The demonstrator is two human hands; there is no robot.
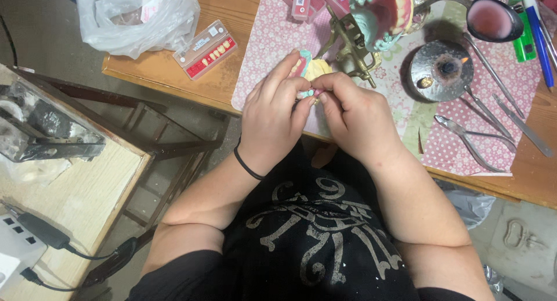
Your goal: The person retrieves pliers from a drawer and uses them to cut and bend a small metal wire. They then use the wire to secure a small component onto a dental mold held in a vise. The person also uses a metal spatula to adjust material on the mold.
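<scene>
At the near edge of the wooden bench, both hands met over a small dental cast, pale yellow with pink wax and a greenish base, held just above the pink patterned mat. The left hand, a black band round its wrist, had its fingers curled about the cast from the left, gripping it. The right hand closed in from the other side, its thumb and forefinger pinched at the lower edge of the same piece; whether they held some tiny part there, I could not tell. Just behind the hands stood a brass articulator carrying a model of teeth and pink gums. To its right sat a round metal dish with a scorched middle, and near it lay several steel hand tools and a pair of pliers on the mat. A green lighter lay at the far right. Well to the left, a flat clear box of artificial teeth rested on the bare wood beside a crumpled plastic bag.
</scene>
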